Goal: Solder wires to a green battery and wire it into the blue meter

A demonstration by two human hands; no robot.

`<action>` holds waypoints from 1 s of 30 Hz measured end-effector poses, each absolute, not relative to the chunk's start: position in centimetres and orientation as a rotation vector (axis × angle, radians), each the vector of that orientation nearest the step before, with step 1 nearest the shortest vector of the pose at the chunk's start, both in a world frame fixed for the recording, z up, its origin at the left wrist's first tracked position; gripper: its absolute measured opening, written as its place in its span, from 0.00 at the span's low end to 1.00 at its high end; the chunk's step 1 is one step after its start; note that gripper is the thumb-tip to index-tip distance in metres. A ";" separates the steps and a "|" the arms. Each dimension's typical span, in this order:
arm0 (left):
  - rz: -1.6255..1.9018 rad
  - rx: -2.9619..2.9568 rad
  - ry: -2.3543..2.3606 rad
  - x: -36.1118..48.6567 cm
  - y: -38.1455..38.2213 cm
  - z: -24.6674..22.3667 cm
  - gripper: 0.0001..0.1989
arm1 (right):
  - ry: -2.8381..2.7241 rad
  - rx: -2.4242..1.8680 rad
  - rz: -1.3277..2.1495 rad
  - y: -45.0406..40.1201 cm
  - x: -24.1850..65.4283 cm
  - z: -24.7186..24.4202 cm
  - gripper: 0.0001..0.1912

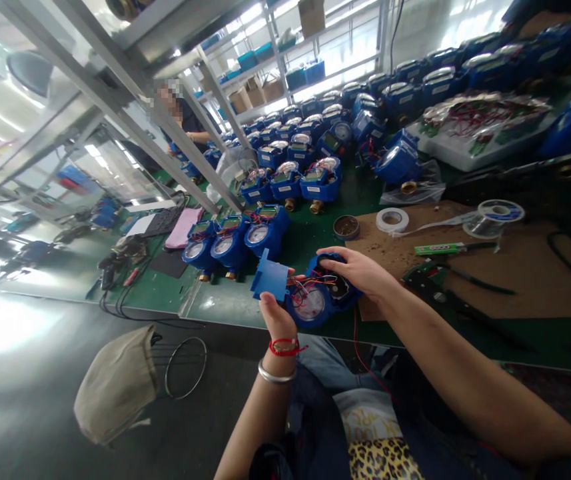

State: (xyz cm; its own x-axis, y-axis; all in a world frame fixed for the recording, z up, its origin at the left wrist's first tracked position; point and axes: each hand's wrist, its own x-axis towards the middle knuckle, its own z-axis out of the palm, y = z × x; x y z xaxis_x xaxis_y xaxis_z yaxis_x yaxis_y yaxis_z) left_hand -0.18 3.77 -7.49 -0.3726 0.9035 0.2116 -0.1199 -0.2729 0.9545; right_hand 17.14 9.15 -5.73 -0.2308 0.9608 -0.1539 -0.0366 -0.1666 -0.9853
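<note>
My left hand (278,319) grips a flat blue plastic cover (272,277) by its lower edge, thumb on the near face. Just right of it, a blue water meter (309,305) lies at the bench's front edge, its round dial facing up and its wiring compartment open. Several thin coloured wires (310,283) run between the cover and that compartment. My right hand (362,272) is closed over the compartment's far rim and steadies the meter; some fingertips are hidden inside. A red wire (356,347) hangs down from the bench edge.
Three blue meters (228,247) stand left of my hands, with many more in rows behind. On the right are cardboard (520,273), a solder spool (494,219), white tape (392,220), a small round tin (346,227) and a green-handled tool (428,280). Another person (185,123) is beyond the frame.
</note>
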 end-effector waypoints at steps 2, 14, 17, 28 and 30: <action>1.738 1.054 1.206 -0.2 3.8 -7.4 0.37 | -1.248 -1.160 1.533 9.2 17.2 -5.5 0.21; 1.726 1.043 1.264 0.1 3.8 -6.7 0.36 | -1.277 -1.063 1.523 9.0 17.4 -6.4 0.21; 1.727 0.998 1.245 0.1 4.0 -6.4 0.35 | -1.417 -1.132 1.326 9.1 17.2 -6.6 0.22; 1.735 0.959 1.199 0.1 4.2 -6.6 0.34 | -1.897 -0.955 0.461 6.9 17.4 -5.6 0.11; 1.716 0.988 1.224 0.0 4.2 -6.6 0.35 | -1.952 -0.961 0.430 6.8 17.5 -5.4 0.09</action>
